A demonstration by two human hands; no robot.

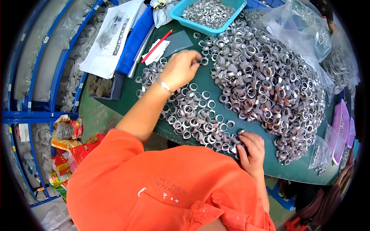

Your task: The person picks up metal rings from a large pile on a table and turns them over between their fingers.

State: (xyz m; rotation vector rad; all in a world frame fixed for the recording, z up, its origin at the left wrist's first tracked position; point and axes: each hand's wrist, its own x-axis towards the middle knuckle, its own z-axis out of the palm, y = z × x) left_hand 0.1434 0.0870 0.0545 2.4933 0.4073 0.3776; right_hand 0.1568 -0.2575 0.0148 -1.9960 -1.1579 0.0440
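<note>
My left hand (180,69) reaches across the dark green table with its fingers curled. A silver ring (204,61) is at its fingertips, seemingly pinched between finger and thumb. My right hand (252,152) rests at the near edge of the table, its thumb and index finger apart. Its fingertips touch the end of a loose spread of silver rings (192,115), and one ring (241,132) lies against the index fingertip. Beyond my hands is a large heap of textured silver rings (266,81), some lying flat and others on edge.
A turquoise basket (175,13) of small silver pieces stands at the back. Printed sheets (110,38) lean on a blue bin (135,42). A red pencil (158,45) lies on white paper. Clear plastic bags (296,30) cover the heap's far side; purple trays (339,131) are at right.
</note>
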